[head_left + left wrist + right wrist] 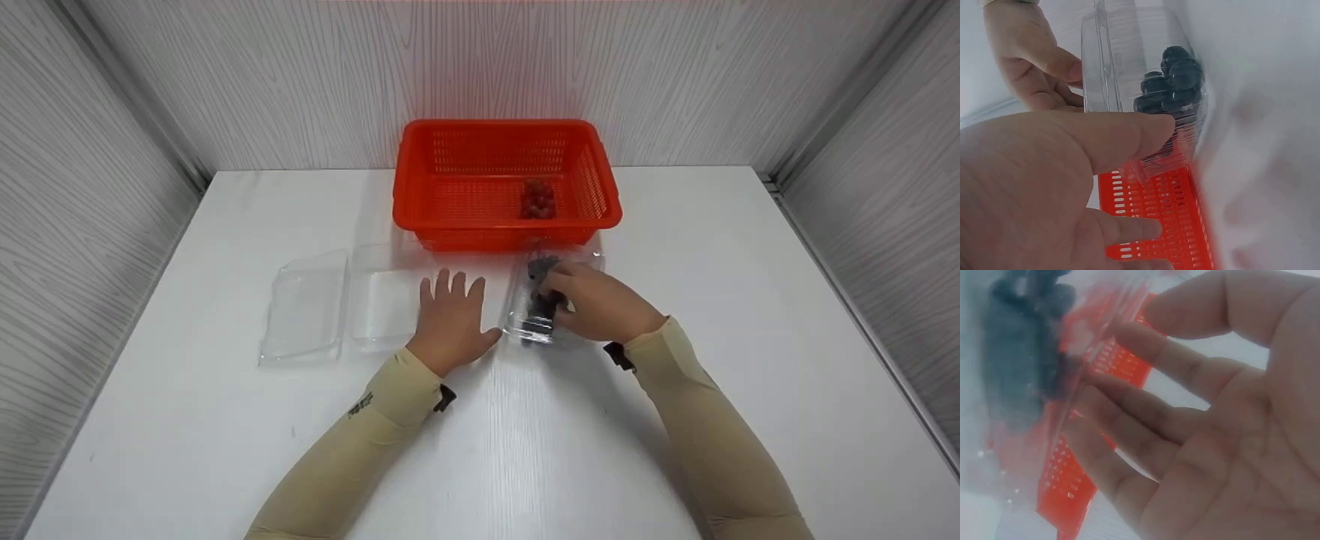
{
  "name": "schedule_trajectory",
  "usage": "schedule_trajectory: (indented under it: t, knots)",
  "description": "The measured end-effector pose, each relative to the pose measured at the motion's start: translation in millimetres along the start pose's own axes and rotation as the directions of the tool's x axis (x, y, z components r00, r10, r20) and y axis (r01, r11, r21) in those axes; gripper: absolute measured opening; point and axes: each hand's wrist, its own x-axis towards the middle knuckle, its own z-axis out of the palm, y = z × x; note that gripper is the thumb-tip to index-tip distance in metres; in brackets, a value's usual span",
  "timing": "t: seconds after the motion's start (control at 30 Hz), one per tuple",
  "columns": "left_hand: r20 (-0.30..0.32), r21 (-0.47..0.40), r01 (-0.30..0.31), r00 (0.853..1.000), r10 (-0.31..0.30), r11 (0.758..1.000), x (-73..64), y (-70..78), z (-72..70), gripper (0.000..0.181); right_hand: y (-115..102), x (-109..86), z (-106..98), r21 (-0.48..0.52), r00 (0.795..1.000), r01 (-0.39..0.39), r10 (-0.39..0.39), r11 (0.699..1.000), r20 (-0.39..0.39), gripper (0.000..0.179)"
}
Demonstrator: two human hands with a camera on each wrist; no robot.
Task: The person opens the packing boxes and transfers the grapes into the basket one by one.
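Dark grapes [1171,84] lie inside a clear plastic box [1129,34], showing through its wall. My right hand [600,304] grips the box at its right side, with bent fingers and thumb close by the grapes. In the right wrist view its fingertips [1086,396] lie along the box's edge, and the grapes [1022,349] are blurred behind plastic. My left hand [450,322] is spread out to the left of the box, fingers pointing away from me. In the left wrist view its thumb [1140,132] overlaps the box's wall.
Behind the box stands a red plastic basket [409,176] with a bunch of red grapes [538,200] in it. Left of my left hand, another clear plastic box [375,307] and a clear lid-like piece [304,311] lie on the white table [480,465]. Pale panels [862,150] enclose the table.
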Motion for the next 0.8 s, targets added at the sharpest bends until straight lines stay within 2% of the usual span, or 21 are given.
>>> schedule_trajectory:
  t: [0.17,0.33,0.47,0.53,0.63,0.73,0.8]
  knots:
    - [0.027,0.008,-0.01,1.0,0.01,1.0,-6.4,-0.8,-9.1,0.085,-2,4.0,3,0.011,0.997,0.079,-0.079,0.997,0.016,0.02]
    - [0.006,-0.014,-0.079,0.997,0.079,0.997,-18.4,6.2,-24.1,0.086,-2,8.5,7,0.047,0.992,0.117,-0.119,0.992,0.036,0.021]
    - [0.004,-0.043,-0.159,0.987,0.159,0.986,-23.9,13.6,-28.8,0.09,-2,8.9,6,0.084,0.993,0.111,-0.114,0.99,0.02,0.02]
    - [-0.02,-0.047,-0.2,0.98,0.199,0.979,-23.4,17.7,-27.4,0.089,-1,6.3,3,0.13,0.998,0.061,-0.06,0.99,-0.017,0.022]
    - [-0.071,-0.033,-0.251,0.966,0.248,0.968,-19.9,24.0,-22.9,0.087,3,0.2,-4,0.218,0.992,-0.062,0.084,0.974,-0.095,0.035]
    - [-0.108,-0.015,-0.273,0.957,0.27,0.962,-15.0,30.9,-18.1,0.087,11,-4.8,-5,0.249,0.961,-0.22,0.253,0.943,-0.108,0.045]
    - [-0.11,-0.007,-0.278,0.955,0.275,0.961,-12.3,36.1,-15.2,0.089,16,-6.0,-2,0.206,0.939,-0.312,0.335,0.927,-0.083,0.05]
